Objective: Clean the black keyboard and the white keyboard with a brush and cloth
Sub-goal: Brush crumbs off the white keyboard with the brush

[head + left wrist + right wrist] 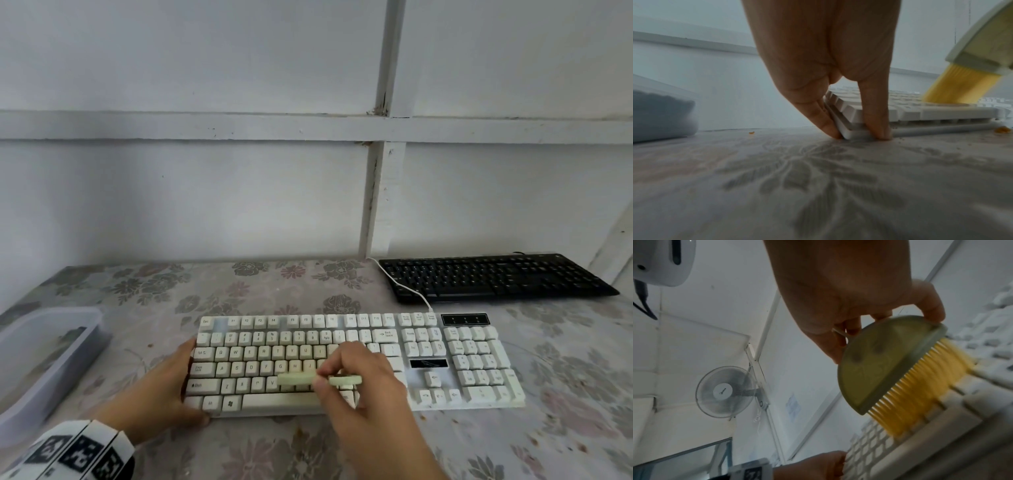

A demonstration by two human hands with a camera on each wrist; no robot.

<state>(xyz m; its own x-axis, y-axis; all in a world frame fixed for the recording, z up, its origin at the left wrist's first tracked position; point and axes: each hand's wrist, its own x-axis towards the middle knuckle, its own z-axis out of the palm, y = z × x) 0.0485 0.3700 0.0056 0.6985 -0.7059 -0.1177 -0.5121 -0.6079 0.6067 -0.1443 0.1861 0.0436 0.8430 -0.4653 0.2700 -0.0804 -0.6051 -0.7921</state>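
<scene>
Head view. White keyboard (356, 363) lies near the table's front edge, long axis left to right across the person. Right hand (363, 387) pinches the brush (298, 379) by its top, over the bottom letter row at mid-board; brush length runs parallel to the key rows. Left hand (161, 394) braces the board's left end, fingers along the end, thumb at the front corner. Black keyboard (496, 277) sits behind and to the right, against the wall, well apart from both hands; right hand is the nearer one. A white cable (407, 289) crosses its left end toward the white board. Translucent tub (44, 359) at far left. No cloth made out.

Left wrist view. Left hand (828, 65): straight fingers (818, 113) press the end wall of the white keyboard (869, 113), thumb down at the front corner. Bristles of the brush (960, 84) touch the keycaps to the right. Orange crumbs (1003, 129) on the tablecloth (818, 186) by the front edge.

Right wrist view. Right hand (849, 288) grips the half-round back of the brush (885, 363) with fingertips; yellow bristles bent against the keys. Wall fan (725, 391) behind.

Judgement: brushing of the white board is under way; unbrushed keys extend right, nothing obstructing.
</scene>
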